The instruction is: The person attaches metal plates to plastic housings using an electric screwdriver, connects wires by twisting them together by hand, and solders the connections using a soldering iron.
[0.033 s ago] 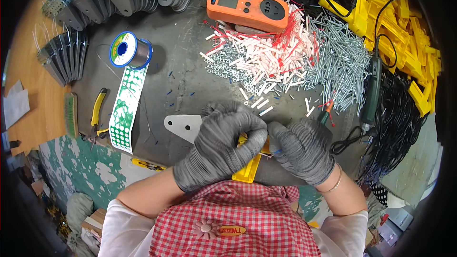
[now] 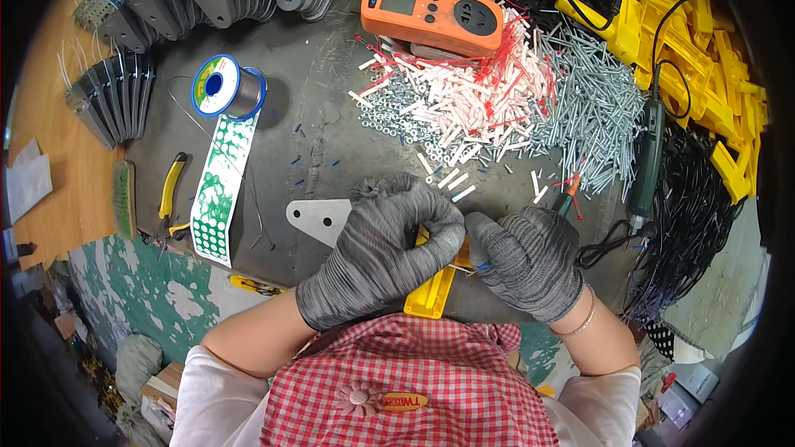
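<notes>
My left hand [image 2: 389,244], in a grey knit glove, is closed with thumb and forefinger pressed together; what they pinch is too small to make out. Close beside it, my gloved right hand [image 2: 526,261] is closed too. A thin wire with a blue part [image 2: 482,266] shows at its fingertips. Under and between the hands lies a yellow plastic piece [image 2: 429,296], partly hidden. A grey metal plate [image 2: 313,219] with holes reaches out from beneath my left hand.
Beyond the hands are heaps of white sleeves [image 2: 472,99], screws [image 2: 588,108] and nuts [image 2: 389,112], with an orange meter [image 2: 431,12] behind. Solder spool [image 2: 228,89], sticker strip [image 2: 219,190] and yellow-handled pliers [image 2: 172,186] lie left; a soldering iron [image 2: 648,157] and yellow parts [image 2: 704,58] right.
My left wrist has shifted slightly to the left. The fingertips of both hands stay almost in the same place.
</notes>
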`<action>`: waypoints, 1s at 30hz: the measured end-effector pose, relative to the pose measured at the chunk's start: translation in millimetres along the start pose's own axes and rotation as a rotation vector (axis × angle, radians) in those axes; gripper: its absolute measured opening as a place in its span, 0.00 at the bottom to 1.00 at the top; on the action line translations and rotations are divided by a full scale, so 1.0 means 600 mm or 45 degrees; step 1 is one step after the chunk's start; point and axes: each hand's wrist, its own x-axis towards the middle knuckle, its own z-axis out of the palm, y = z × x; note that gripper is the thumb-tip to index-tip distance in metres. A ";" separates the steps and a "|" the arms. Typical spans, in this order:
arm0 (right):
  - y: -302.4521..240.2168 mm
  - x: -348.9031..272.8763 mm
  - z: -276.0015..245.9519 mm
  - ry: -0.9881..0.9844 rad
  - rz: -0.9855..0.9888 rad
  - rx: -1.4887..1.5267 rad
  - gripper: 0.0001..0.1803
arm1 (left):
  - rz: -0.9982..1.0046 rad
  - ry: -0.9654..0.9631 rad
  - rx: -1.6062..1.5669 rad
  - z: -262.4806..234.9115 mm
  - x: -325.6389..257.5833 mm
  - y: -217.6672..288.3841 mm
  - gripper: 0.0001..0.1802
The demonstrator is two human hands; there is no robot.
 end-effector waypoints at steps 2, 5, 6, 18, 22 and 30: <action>0.001 0.001 0.002 -0.031 0.032 0.053 0.17 | -0.085 -0.050 -0.058 -0.005 0.009 -0.001 0.09; 0.002 0.010 -0.001 -0.009 0.070 0.116 0.14 | -0.031 -0.067 0.030 -0.002 0.009 -0.005 0.11; 0.001 0.013 -0.003 0.034 0.087 0.122 0.14 | 0.376 0.108 0.545 0.007 0.006 -0.005 0.12; 0.034 0.040 -0.006 0.124 -0.174 -0.017 0.10 | 0.546 0.106 0.522 0.004 0.012 -0.020 0.07; 0.054 0.036 -0.005 -0.502 0.309 1.539 0.18 | 0.801 0.314 1.021 0.011 0.001 -0.017 0.09; 0.011 0.023 -0.003 0.105 -0.038 -0.052 0.13 | 0.366 0.048 0.313 -0.004 0.010 -0.023 0.10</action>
